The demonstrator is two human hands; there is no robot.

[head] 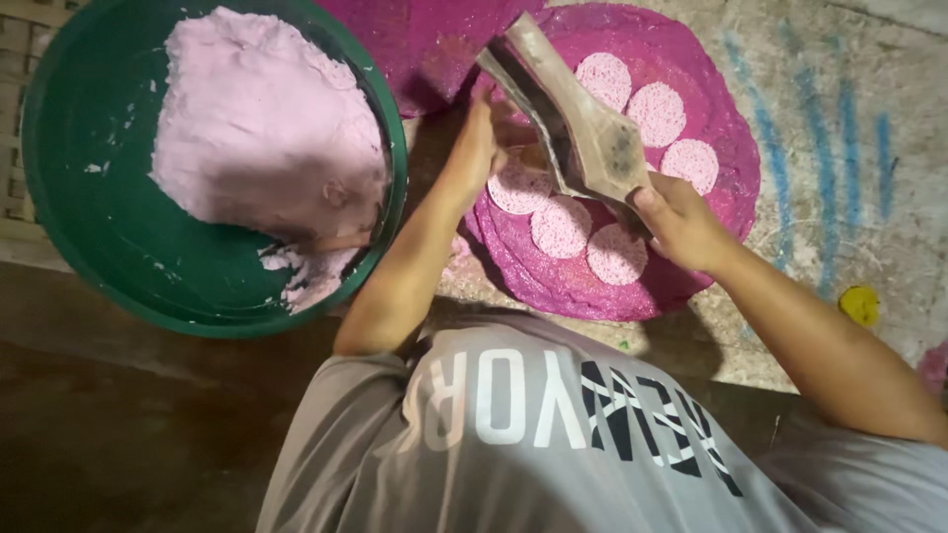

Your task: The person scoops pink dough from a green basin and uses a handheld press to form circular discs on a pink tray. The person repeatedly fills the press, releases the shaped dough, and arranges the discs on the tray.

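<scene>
A green basin [79, 178] sits at the far left, well apart from the magenta round mat [721, 148], and holds a big mound of pale pink dough [262, 123] with loose crumbs near its lower rim.

Right of the basin, the person's left arm stretches forward from the grey shirt [513, 444], elbow bent, forearm rising to the near-left edge of the mat. The left hand [479, 148] rests there, touching a pale pink disc [518, 188]; its fingers are partly hidden behind the tool, so I cannot tell whether they are curled or flat.

Above the mat's middle a worn wooden press [578, 123] is held tilted, its narrow end pointing up and away. Six pink discs lie on the mat, three beyond the press and three on the near side.

The right arm comes in from the lower right, across the mat's near-right edge. The right hand [681, 222] grips the press's wide lower end, fingers wrapped around it and thumb on top.
</scene>
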